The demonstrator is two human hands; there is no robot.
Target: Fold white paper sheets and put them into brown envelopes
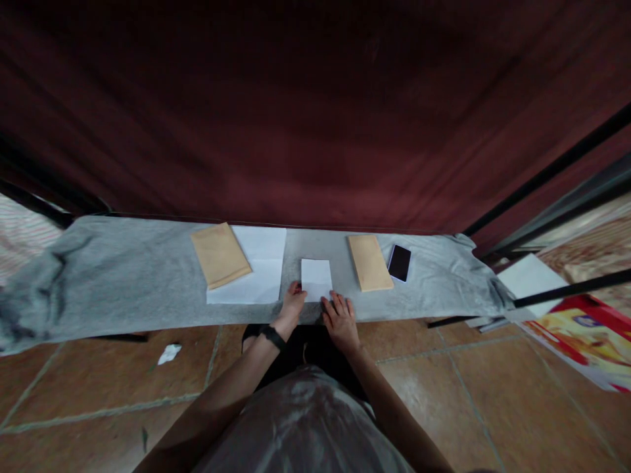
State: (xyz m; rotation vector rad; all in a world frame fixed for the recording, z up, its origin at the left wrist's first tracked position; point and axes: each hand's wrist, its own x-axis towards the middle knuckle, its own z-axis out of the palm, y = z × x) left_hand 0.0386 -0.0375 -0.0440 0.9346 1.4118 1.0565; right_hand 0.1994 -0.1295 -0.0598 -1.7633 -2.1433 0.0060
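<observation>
A small white folded sheet of paper (316, 277) lies on the grey cloth in front of me. My left hand (294, 302) pinches its lower left corner between thumb and fingers. Resting at its lower right corner is my right hand (341, 320), palm down with the fingers spread. To the left, larger white sheets (263, 276) lie partly under brown envelopes (219, 255). On the right is another brown envelope (371, 263), with a dark-screened phone (399, 263) beside it.
The grey cloth (123, 276) covers a long narrow table against a dark red curtain (315, 144). Black metal bars (552, 167) slant in at the right. A red and yellow box (586, 338) stands right of the table. A crumpled white tissue (169, 354) lies on the tiled floor.
</observation>
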